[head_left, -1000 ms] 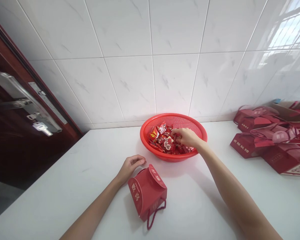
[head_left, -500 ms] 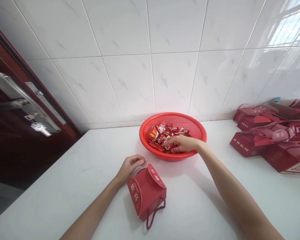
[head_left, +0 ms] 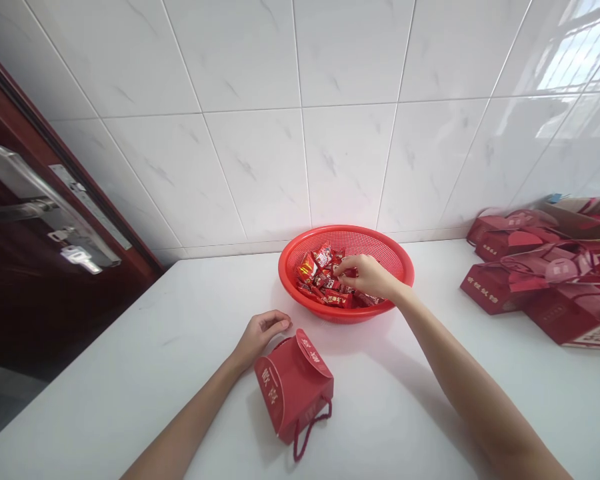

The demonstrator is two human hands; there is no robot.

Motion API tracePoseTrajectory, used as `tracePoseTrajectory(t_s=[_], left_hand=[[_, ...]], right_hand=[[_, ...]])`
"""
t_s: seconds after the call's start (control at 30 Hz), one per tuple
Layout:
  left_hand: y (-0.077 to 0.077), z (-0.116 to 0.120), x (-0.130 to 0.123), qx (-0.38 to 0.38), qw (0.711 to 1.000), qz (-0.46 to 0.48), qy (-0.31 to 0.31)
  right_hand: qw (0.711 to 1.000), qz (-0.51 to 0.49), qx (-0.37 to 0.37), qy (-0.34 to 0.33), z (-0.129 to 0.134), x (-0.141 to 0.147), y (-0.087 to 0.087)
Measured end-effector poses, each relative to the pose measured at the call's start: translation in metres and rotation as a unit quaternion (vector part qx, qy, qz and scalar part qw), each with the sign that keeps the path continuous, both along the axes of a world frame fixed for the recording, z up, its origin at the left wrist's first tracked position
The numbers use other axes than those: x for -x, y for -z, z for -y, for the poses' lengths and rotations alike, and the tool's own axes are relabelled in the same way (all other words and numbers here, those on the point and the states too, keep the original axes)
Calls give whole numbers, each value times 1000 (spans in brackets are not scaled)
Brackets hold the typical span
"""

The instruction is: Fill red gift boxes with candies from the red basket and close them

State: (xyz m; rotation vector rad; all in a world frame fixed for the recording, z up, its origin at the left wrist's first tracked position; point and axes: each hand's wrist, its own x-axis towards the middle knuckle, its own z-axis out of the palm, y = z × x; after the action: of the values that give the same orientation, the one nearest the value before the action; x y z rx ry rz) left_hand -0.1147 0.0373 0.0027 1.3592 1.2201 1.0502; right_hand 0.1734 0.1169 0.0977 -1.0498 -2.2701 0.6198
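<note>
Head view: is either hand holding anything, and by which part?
Cannot be told: the right hand is over small red wrapped packets in the red plastic mesh basket, grip unclear; the left hand shows no clear hold.

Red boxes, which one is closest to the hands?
The box by itself beside the left hand, in front of the basket; the other boxes crowd together at the right.

Soft daylight brightens the surface [head_left: 180,327], where faint shadows lie; a window reflection [head_left: 577,60] glares on the tiled wall [head_left: 350,160], upper right, and the dim door [head_left: 35,287] looks stretched.
</note>
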Motion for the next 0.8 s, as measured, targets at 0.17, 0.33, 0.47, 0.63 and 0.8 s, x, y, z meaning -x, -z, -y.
tracePoseTrajectory(t_s=[0.17, 0.33, 0.47, 0.63, 0.8], left_hand=[[0, 1, 2, -2, 999, 35, 11], [3, 1, -4, -3, 991, 127, 27], [11, 3, -15, 19, 980, 191, 53], [21, 7, -21, 65, 970, 231, 49], [12, 6, -19, 96, 960, 259, 39]], right_hand=[[995, -103, 1, -20, 20, 21, -4], [981, -168, 38, -92, 41, 48, 3], [992, -67, 14, -110, 54, 69, 11], [994, 35, -39, -95, 59, 77, 12], [996, -35, 33, -75, 38, 54, 1]])
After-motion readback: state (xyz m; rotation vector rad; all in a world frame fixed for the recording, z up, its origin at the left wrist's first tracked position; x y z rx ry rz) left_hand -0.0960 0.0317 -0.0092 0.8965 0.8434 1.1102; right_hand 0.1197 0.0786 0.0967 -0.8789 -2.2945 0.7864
